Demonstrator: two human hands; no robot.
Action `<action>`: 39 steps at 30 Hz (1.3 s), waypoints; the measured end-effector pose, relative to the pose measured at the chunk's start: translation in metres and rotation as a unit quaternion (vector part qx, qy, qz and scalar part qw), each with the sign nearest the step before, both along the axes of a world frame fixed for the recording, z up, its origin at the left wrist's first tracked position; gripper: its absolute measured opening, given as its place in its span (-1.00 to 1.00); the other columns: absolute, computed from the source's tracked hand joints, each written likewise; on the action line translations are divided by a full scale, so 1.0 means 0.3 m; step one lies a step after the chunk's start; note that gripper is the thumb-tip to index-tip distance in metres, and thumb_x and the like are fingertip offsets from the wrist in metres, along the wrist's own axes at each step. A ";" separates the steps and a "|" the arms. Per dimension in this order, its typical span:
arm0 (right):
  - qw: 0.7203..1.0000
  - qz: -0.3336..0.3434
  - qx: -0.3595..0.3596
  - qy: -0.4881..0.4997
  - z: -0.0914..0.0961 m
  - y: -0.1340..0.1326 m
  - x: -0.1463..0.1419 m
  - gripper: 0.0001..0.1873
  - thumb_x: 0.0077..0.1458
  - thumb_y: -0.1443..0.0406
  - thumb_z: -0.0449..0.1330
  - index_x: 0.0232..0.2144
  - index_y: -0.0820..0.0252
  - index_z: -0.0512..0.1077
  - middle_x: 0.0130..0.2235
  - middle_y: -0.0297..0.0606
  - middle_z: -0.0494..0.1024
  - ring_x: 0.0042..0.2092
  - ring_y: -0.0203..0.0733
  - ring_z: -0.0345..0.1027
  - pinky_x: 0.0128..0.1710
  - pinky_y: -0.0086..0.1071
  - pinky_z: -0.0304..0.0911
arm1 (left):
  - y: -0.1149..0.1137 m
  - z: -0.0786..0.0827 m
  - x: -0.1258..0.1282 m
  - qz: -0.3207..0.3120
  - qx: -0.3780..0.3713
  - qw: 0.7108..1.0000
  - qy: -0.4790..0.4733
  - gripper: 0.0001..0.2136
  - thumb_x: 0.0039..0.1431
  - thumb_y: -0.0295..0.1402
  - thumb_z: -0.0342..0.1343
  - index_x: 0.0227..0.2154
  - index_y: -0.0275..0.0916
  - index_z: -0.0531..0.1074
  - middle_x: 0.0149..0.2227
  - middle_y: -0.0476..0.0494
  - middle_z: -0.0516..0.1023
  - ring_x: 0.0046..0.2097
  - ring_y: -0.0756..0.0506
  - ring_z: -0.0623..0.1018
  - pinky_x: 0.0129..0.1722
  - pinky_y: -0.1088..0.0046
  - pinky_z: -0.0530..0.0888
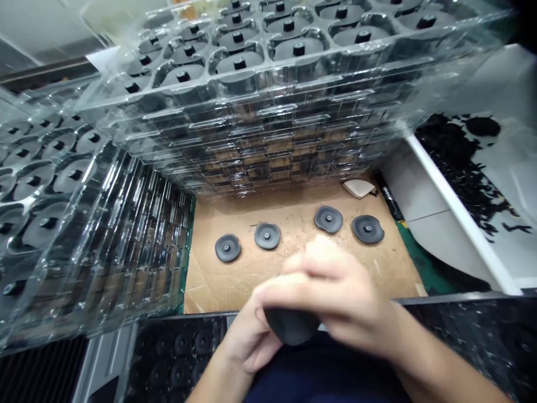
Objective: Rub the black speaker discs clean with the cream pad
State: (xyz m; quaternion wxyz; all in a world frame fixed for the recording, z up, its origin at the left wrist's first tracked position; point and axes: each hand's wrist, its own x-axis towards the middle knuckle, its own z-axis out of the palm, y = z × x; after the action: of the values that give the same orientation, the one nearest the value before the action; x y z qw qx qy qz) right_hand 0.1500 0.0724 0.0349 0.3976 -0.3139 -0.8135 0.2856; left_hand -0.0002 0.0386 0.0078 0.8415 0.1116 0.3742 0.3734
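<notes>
Close to my body, both hands meet around a black rubber disc (291, 327), its smooth curved side tilted toward me. My left hand (247, 330) is closed on the disc's left edge. Over its top and right side lies my right hand (335, 288), with curled fingers that are slightly blurred and hide much of it. Beyond the hands, several dark rubber discs with a small central stud, such as this one (267, 235), lie apart in a row on a cardboard sheet (210, 285).
Tall stacks of clear plastic trays (268, 106) filled with studded discs rise behind and at left. At right, a white bin (516, 190) holds black scraps (453, 151). A black marker (388, 196) and a whitish wedge-shaped piece (358, 188) lie near the cardboard's back right corner.
</notes>
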 end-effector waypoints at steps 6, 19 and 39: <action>0.962 -0.147 -0.228 -0.040 -0.231 0.039 0.095 -0.79 0.14 0.30 0.11 -0.24 0.06 0.54 -0.29 -0.30 0.56 -0.28 -0.22 0.43 -0.29 -0.35 0.35 | -0.003 -0.022 -0.039 0.015 -0.022 0.991 -0.131 -0.70 -0.12 -0.42 0.31 -0.22 -0.20 0.54 -0.16 -0.10 0.61 -0.20 -0.17 0.60 -0.23 0.43 0.52; 0.946 -0.260 -0.192 0.004 -0.363 -0.115 0.052 -0.77 0.17 0.36 0.02 -0.29 0.11 0.49 -0.23 -0.21 0.48 -0.15 -0.19 0.40 -0.17 -0.30 0.35 | -0.018 -0.061 -0.070 -0.002 0.003 0.986 -0.165 -0.50 -0.07 -0.07 0.22 -0.14 -0.35 0.48 -0.21 -0.22 0.59 -0.13 -0.15 0.58 -0.15 0.45 0.51; 0.969 -0.198 -0.141 -0.048 -0.231 -0.201 0.059 -0.65 0.18 0.40 0.05 0.01 0.10 0.35 -0.26 -0.26 0.46 -0.44 -0.38 0.33 -0.45 -0.54 0.31 | -0.083 -0.103 -0.079 0.011 0.571 0.708 0.416 0.00 -0.01 -0.45 0.24 0.25 -0.03 -0.45 0.02 -0.23 0.37 0.04 -0.13 0.42 0.08 0.20 0.37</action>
State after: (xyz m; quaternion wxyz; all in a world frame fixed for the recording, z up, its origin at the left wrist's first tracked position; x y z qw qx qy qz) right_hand 0.1676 0.0121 -0.0344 0.3584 -0.5350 -0.7046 0.2980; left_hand -0.0238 0.0136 -0.0231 0.3726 0.7104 0.4029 0.4406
